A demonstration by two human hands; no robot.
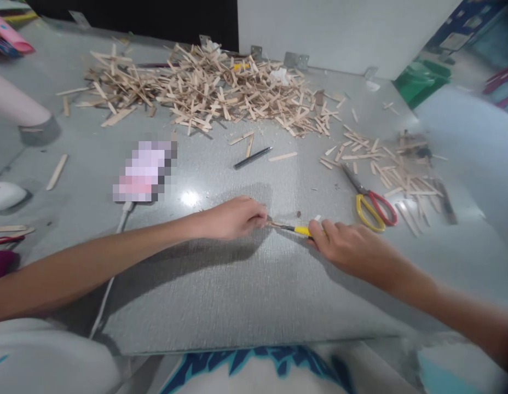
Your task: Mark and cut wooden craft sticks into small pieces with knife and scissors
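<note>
My left hand rests on the grey table with its fingers curled and pinched on something small at the blade tip; I cannot make it out. My right hand grips a yellow-handled cutter whose thin blade points left toward the left fingertips. A tiny dark scrap lies just above the blade. A black pen lies farther back on the table.
A big heap of wooden sticks fills the back of the table, with a smaller scatter at the right. Red-and-yellow scissors lie right of my hand. A white cable, a white mouse and another person's sleeve are at the left.
</note>
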